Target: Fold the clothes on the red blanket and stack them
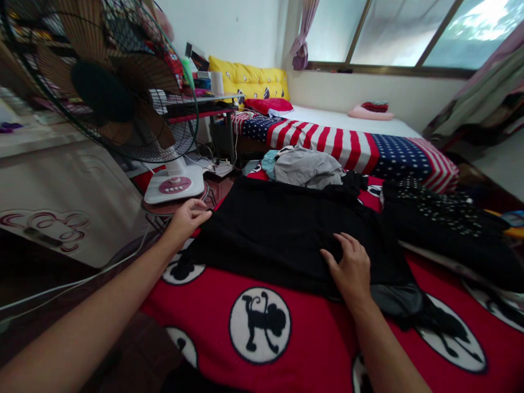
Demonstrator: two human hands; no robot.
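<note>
A black garment (pixel 278 224) lies spread over the red blanket with monkey prints (pixel 311 333); its exact kind I cannot make out. At its left edge, my left hand (pixel 190 217) pinches the cloth between thumb and fingers. My right hand (pixel 350 265) rests on the near right part of the garment, fingers apart and slightly bent. A shiny dark piece of cloth (pixel 397 299) sticks out beside my right wrist. Behind the black garment sits a crumpled heap of grey clothing (pixel 307 166).
To the right lie more dark clothes, one with a light speckled pattern (pixel 438 204). A fan (pixel 174 183) stands on a stool at the left, near a white cabinet (pixel 69 191). Beyond is a bed with a stars-and-stripes cover (pixel 327 139). Cables (pixel 82 281) trail across the floor.
</note>
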